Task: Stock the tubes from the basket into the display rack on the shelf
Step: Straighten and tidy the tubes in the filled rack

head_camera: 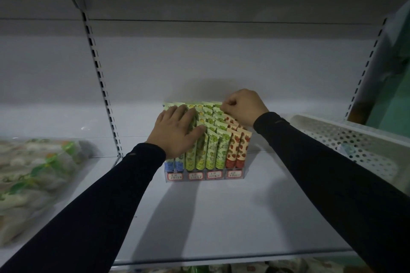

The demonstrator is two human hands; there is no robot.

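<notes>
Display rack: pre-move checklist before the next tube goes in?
1. Display rack sits flat on shelf: ok.
2. Left hand steadies the yellow-green tubes: ok.
3. Right hand pinches a back-row tube top: ok; fully seated: cannot tell.
4. Strawberry tubes upright in right lanes: ok.
5. Basket within reach on the right: ok; tubes left inside: cannot tell.

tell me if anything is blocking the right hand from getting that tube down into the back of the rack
Nothing visible does. The right hand pinches the top of a green tube at the back row of the display rack. The left hand rests flat on the tubes further left, clear of that spot.
</notes>
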